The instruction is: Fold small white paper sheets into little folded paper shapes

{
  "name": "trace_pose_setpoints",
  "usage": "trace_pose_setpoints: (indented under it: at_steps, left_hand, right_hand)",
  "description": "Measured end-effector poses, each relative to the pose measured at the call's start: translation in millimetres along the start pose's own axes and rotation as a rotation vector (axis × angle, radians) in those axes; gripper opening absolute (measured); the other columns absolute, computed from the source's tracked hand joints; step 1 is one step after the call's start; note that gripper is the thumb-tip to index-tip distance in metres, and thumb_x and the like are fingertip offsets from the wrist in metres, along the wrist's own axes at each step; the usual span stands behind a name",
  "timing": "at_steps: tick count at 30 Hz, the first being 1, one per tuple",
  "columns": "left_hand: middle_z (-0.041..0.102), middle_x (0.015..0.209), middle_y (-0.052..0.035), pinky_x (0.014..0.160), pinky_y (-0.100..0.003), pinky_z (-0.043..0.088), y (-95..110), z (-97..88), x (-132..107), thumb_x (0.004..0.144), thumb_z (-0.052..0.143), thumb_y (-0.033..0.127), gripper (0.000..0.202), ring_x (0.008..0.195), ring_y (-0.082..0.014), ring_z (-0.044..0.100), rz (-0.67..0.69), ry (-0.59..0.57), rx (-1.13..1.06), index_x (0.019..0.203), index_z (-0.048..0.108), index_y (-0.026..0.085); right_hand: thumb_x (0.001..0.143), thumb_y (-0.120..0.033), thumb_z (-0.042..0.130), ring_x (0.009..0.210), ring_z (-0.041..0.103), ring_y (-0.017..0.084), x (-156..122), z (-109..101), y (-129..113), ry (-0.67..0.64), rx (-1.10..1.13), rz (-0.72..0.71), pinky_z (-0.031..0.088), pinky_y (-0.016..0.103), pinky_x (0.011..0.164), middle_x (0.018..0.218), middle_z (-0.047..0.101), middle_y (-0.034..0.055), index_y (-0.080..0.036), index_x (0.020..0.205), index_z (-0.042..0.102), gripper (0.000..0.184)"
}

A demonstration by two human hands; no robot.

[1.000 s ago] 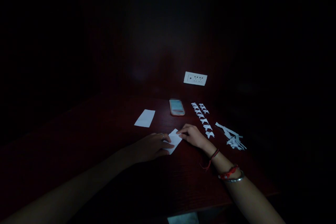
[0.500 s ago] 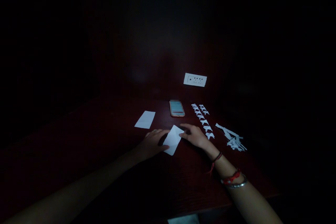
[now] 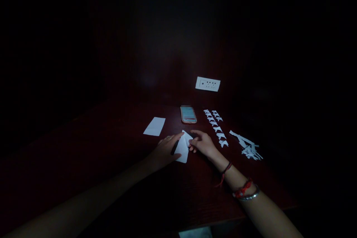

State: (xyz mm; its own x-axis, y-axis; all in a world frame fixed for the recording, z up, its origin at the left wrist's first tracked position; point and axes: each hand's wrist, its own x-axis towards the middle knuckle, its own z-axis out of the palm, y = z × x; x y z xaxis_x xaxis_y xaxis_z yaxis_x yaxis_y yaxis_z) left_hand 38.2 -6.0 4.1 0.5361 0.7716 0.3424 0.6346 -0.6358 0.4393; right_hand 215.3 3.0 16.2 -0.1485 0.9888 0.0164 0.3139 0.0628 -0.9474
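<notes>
A small white paper sheet (image 3: 182, 150) lies on the dark red table (image 3: 117, 156) in dim light, partly folded along its length. My left hand (image 3: 164, 151) rests on its left edge with the forefinger stretched along the fold. My right hand (image 3: 203, 144) pinches the paper's upper right corner and bends it over. Red thread bands and a metal bangle circle my right wrist (image 3: 245, 189).
A second white sheet (image 3: 154, 126) lies to the left. A phone (image 3: 188, 114) sits beyond the hands. Rows of several small folded paper shapes (image 3: 216, 126) and a heap of paper strips (image 3: 248, 147) lie at right. A white socket plate (image 3: 208, 83) is on the wall.
The paper was flat under both hands; now its right side is lifted and folded leftward, so it looks narrower. My left forefinger has moved up along the crease.
</notes>
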Motion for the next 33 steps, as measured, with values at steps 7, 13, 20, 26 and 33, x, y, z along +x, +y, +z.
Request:
trace_pose_setpoints:
  at_steps: [7,13,20,26,33]
  left_hand:
    - [0.041,0.115,-0.0027,0.086,-0.032,0.032,-9,-0.5,3,0.065,0.057,0.024,0.045,0.102,-0.0198,0.040,0.054,0.006,-0.061,0.108,0.044,0.021]
    - [0.044,0.109,-0.0018,0.084,-0.030,0.034,-11,-0.6,4,0.066,0.058,0.027,0.033,0.098,-0.0179,0.043,0.074,-0.047,-0.106,0.099,0.053,0.022]
    - [0.041,0.115,-0.0025,0.085,-0.034,0.032,-13,4.2,4,0.067,0.056,0.033,0.042,0.102,-0.0205,0.041,0.055,-0.069,-0.055,0.107,0.048,0.024]
    - [0.041,0.115,-0.0024,0.086,-0.034,0.030,-13,5.6,5,0.069,0.054,0.033,0.041,0.104,-0.0209,0.038,0.091,-0.082,-0.016,0.109,0.047,0.025]
    - [0.038,0.119,-0.0026,0.088,-0.034,0.028,-12,5.7,4,0.070,0.054,0.028,0.041,0.108,-0.0209,0.034,0.153,-0.047,0.033,0.110,0.046,0.025]
  right_hand:
    - [0.066,-0.012,0.050,0.040,0.050,0.006,3,-5,4,0.118,-0.100,-0.061,0.040,0.015,0.036,0.051,0.052,-0.0047,-0.014,0.107,0.045,0.041]
    - [0.066,-0.013,0.051,0.036,0.048,0.006,8,-8,16,0.111,-0.150,-0.029,0.038,0.015,0.035,0.048,0.052,-0.0049,-0.013,0.108,0.044,0.043]
    - [0.066,-0.015,0.054,0.033,0.044,0.005,9,-8,18,0.064,-0.093,-0.035,0.034,0.014,0.031,0.045,0.052,-0.0048,-0.013,0.103,0.047,0.038]
    - [0.070,-0.008,0.047,0.034,0.049,0.007,6,-4,8,0.085,0.073,0.077,0.039,0.014,0.033,0.043,0.053,-0.0039,-0.008,0.107,0.041,0.037]
    - [0.072,-0.008,0.045,0.040,0.055,0.010,3,-3,2,0.086,0.135,0.112,0.042,0.015,0.035,0.046,0.054,-0.0018,-0.009,0.105,0.040,0.034]
